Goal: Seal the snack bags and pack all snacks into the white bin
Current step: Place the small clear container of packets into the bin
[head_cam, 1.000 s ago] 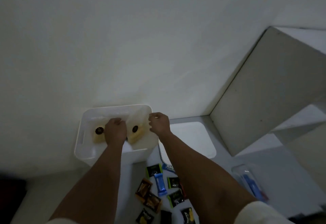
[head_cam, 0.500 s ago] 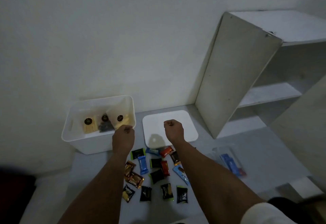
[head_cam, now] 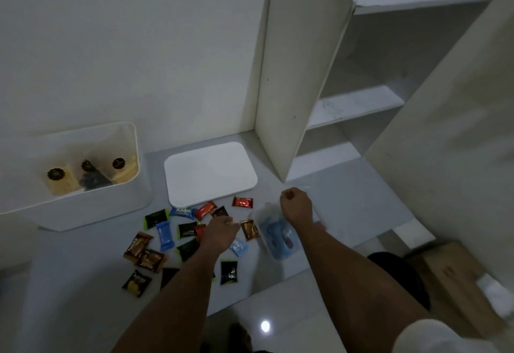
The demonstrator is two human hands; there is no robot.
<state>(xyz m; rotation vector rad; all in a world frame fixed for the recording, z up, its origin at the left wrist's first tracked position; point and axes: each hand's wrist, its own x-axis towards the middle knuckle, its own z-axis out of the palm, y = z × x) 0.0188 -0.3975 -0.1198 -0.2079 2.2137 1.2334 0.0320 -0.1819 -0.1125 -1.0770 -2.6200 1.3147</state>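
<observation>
We cannot tell whether our left hand [head_cam: 221,231] or our right hand [head_cam: 296,204] grips anything: both show only their backs, fingers curled under. The left forearm covers several small snack packets [head_cam: 187,249] in the scatter. The right wrist crosses the clear bag [head_cam: 274,237], whose blue contents are too blurred to identify, and its seal cannot be read. The white bin [head_cam: 83,208] is cut by the left edge, and the labels on the bags inside it [head_cam: 57,183] are too small to read.
</observation>
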